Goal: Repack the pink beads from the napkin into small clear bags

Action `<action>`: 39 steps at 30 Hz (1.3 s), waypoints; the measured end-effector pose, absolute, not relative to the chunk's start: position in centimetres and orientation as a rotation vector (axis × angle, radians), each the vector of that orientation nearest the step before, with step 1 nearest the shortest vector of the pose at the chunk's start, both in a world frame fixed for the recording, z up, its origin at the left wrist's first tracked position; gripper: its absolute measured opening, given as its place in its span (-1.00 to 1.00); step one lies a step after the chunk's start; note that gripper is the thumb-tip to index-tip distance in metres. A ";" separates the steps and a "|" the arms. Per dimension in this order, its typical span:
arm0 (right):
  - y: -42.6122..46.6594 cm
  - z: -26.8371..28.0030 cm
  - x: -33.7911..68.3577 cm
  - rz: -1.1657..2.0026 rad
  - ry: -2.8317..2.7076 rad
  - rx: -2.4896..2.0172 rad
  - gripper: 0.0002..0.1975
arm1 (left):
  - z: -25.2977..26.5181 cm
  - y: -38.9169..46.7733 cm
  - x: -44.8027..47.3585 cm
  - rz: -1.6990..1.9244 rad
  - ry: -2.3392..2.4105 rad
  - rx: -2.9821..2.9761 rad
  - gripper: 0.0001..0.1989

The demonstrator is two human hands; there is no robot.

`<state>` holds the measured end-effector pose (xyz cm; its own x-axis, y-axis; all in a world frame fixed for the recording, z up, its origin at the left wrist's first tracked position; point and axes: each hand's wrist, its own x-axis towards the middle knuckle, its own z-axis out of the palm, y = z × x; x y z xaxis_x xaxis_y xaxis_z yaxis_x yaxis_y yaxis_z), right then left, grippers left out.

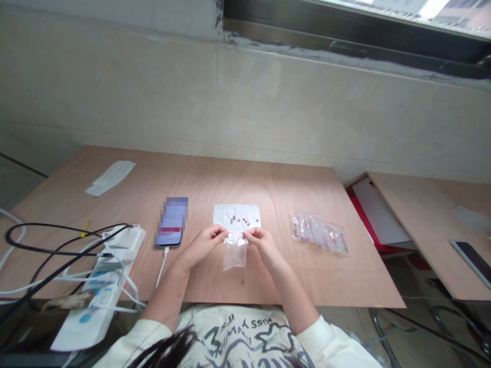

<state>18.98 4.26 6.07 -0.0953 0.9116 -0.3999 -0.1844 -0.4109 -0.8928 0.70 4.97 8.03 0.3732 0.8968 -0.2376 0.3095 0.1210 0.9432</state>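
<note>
A small clear zip bag [235, 256] with a red strip along its top hangs between my hands, just over the table. My left hand [215, 235] pinches the left end of that strip, and my right hand [259, 238] pinches the right end. Behind the bag lies a white sheet [221, 211] with several small red beads [245, 221] scattered on it. A small dark piece [232, 220], too small to name, sits beside the beads. Whether anything is inside the bag cannot be made out.
Clear bags with red bits [318, 232] lie to the right. A phone [171, 222] with a charging cable lies left, near a power strip [100, 294] crowded with cables. A folded white face mask [111, 177] rests at the back left. Another table [433, 204] stands right.
</note>
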 end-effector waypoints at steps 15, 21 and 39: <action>8.2 3.9 17.6 1.530 -0.903 -1.422 -0.68 | 5.7 7.8 0.1 0.850 1.294 1.232 -0.63; 18.7 2.9 17.4 0.792 -1.149 -1.817 -0.80 | 5.4 7.0 -1.1 0.790 1.380 1.267 -0.64; 6.8 3.9 30.5 -0.130 -1.067 -2.505 -0.62 | 5.7 3.4 -0.8 0.712 1.407 1.218 -0.64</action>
